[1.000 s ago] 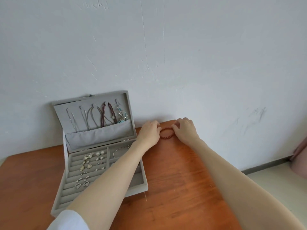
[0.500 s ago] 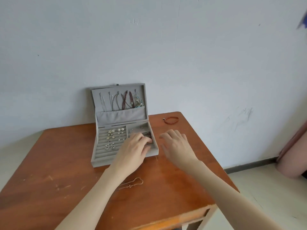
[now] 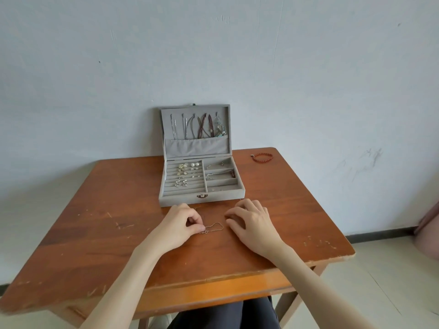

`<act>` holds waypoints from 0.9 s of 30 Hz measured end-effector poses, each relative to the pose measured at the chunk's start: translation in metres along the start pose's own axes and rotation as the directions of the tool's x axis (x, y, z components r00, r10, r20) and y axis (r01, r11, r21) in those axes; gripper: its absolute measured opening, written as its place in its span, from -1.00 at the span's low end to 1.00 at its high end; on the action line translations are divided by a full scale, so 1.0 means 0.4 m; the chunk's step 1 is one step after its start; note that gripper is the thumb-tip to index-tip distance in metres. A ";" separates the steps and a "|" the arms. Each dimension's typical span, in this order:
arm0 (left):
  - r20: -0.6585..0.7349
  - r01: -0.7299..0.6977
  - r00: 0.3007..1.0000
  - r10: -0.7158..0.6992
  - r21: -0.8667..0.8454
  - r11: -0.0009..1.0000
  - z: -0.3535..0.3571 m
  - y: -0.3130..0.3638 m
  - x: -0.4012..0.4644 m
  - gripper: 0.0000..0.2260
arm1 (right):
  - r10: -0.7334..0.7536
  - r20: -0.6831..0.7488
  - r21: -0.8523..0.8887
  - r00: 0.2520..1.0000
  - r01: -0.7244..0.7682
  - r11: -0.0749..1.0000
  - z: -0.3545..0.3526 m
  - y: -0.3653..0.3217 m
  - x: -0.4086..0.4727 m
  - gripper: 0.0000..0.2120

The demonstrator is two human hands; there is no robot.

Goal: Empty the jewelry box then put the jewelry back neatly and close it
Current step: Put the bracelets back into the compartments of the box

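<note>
A scuffed room corner faces you.
Your worn wooden table stands against the pale marked wall; light floor and dark baseboard at 4 o'clock.

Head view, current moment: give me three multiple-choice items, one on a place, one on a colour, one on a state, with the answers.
1. Where does the bead bracelet lie?
A. in the box
B. on the table's far right corner
C. in the right hand

2. What colour is the box lining?
A. grey
B. red
C. black

3. How is the box lid?
A. shut
B. taken off
C. raised open

Answers: 1 B, the bead bracelet lies on the table, right of the box. 2 A, the trays and pocket are grey. 3 C, the lid stands upright with necklaces hanging in it.
</note>
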State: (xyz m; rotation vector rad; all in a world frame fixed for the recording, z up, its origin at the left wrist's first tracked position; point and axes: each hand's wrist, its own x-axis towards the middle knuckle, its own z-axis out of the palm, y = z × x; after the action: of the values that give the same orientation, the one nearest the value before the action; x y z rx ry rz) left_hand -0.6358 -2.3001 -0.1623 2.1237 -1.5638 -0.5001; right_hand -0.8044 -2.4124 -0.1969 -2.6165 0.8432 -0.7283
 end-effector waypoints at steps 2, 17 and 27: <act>0.027 0.012 1.000 -0.013 0.023 1.000 0.001 0.009 0.006 -0.82 | 0.008 0.015 0.015 1.000 -0.008 1.000 -0.002 -0.003 -0.001 -0.73; -0.053 -0.101 0.995 0.090 -0.285 0.953 -0.007 0.133 0.037 -0.89 | 0.095 0.225 0.537 0.970 -0.205 0.818 -0.058 -0.040 -0.012 -0.91; 0.142 0.061 0.990 0.008 -0.474 0.879 -0.017 0.200 0.195 -0.91 | 0.428 0.299 0.697 0.853 -0.501 0.513 -0.201 0.140 0.084 -0.89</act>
State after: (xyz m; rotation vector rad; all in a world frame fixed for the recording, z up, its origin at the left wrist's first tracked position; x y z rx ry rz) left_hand -0.6732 -2.3940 -0.1140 1.7582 -1.3086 -0.9556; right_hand -0.8505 -2.4863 -0.1413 -1.5422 0.9004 -0.6098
